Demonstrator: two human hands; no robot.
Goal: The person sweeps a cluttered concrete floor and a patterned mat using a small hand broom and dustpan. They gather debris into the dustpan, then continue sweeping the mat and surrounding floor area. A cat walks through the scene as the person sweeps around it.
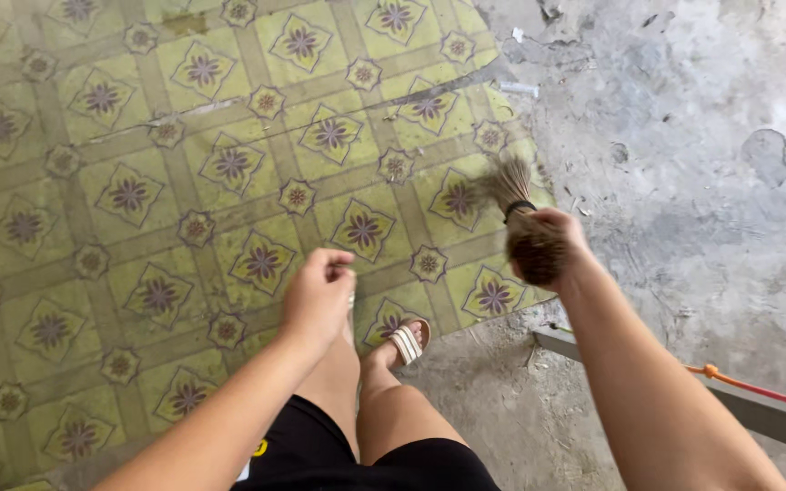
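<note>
Right hand (pixel 559 238) (grip hidden) round blurred broom (pixel 522 227)

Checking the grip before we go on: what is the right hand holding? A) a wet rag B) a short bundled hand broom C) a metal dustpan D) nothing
B: the right hand is closed around a short hand broom of brown fibres bound with a dark band, its bristles fanning out over the edge of the patterned floor mat; the left hand is loosely curled with nothing visible in it.

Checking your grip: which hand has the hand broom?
The right hand grips the small bundled hand broom above the mat edge; the left hand is a loose, empty fist.
</note>
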